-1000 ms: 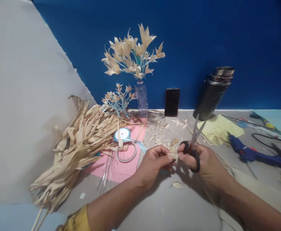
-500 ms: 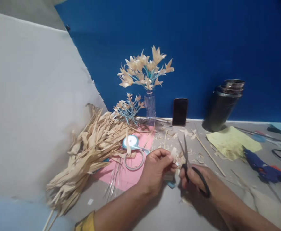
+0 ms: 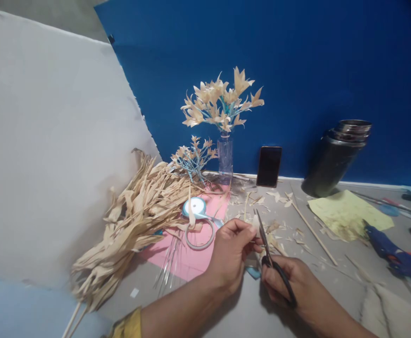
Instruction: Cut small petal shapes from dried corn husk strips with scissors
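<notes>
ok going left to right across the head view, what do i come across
Dried husk bundle, ribbon spool, left hand pinching a pale piece, right hand holding scissors, yellow paper, blue glue gun.

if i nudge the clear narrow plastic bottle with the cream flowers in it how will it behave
The clear narrow plastic bottle would probably tip easily, as the broad spray of cream pointed flowers spreads well beyond its slim body. It is likely light, since its see-through body suggests thin plastic. The flowers may bend or crack in a fall, their petals looking thin.
</notes>
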A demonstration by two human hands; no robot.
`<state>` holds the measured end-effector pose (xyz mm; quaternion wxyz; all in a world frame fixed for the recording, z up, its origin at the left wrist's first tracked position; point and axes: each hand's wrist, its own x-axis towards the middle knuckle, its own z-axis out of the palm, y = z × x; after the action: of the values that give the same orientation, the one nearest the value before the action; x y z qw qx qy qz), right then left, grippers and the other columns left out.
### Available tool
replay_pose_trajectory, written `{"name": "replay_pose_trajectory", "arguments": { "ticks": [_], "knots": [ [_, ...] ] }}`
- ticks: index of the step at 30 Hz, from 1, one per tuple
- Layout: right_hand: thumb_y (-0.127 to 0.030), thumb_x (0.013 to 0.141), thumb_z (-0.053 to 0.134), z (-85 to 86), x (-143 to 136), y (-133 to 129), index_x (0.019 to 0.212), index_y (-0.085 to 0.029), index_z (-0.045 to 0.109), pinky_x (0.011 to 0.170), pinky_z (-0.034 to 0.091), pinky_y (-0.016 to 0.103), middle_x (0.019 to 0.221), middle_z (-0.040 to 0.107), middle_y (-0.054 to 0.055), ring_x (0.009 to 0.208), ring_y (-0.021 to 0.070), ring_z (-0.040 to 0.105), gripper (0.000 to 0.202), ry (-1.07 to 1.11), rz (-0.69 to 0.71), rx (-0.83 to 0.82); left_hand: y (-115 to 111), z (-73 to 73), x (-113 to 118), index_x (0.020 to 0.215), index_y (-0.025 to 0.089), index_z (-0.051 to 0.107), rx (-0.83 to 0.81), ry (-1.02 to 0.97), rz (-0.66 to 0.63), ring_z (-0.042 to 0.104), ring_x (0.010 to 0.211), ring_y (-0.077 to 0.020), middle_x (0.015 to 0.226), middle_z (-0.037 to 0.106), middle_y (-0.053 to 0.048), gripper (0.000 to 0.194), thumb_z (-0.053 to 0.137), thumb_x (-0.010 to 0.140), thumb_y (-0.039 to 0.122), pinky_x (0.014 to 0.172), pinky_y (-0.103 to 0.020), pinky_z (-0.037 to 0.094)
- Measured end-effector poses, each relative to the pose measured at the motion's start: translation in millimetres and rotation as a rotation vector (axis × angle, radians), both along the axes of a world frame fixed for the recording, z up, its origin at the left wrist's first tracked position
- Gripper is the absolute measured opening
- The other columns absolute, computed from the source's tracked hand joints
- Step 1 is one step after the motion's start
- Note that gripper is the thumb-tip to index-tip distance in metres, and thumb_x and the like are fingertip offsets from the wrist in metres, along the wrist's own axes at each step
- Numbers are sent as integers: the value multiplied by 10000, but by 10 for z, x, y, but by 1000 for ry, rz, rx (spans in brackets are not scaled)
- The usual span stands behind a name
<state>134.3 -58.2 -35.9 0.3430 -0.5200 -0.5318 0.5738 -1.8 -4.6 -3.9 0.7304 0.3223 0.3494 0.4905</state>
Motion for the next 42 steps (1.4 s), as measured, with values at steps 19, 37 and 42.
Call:
{"name": "replay_pose_trajectory", "arguments": {
  "ticks": [19, 37, 42],
  "knots": [
    [-488, 775, 637, 29, 5, -8, 571, -221, 405, 463, 238, 236, 510, 375, -66, 488, 91, 310, 409, -16, -40, -38, 14, 14, -7, 676, 147, 595, 10, -7, 6, 568, 568, -103, 620, 620, -8, 224, 792, 699, 251, 604, -228, 464],
    [-476, 815, 627, -77, 13, -26, 555, -213, 431, 463, 255, 238, 496, 411, -53, 479, 96, 341, 418, 8, -63, -9, -15, 21, -3, 703, 146, 587, -1, -42, -22, 575, 561, -103, 626, 631, -7, 246, 802, 700, 265, 607, -227, 462],
    [-406, 833, 602, -90, 19, -24, 553, -209, 448, 468, 265, 241, 501, 437, -45, 481, 99, 356, 375, -1, -74, -16, 2, 16, -8, 698, 148, 589, 11, -32, -20, 579, 566, -110, 629, 640, -17, 241, 800, 693, 263, 603, -233, 468]
  ]
}}
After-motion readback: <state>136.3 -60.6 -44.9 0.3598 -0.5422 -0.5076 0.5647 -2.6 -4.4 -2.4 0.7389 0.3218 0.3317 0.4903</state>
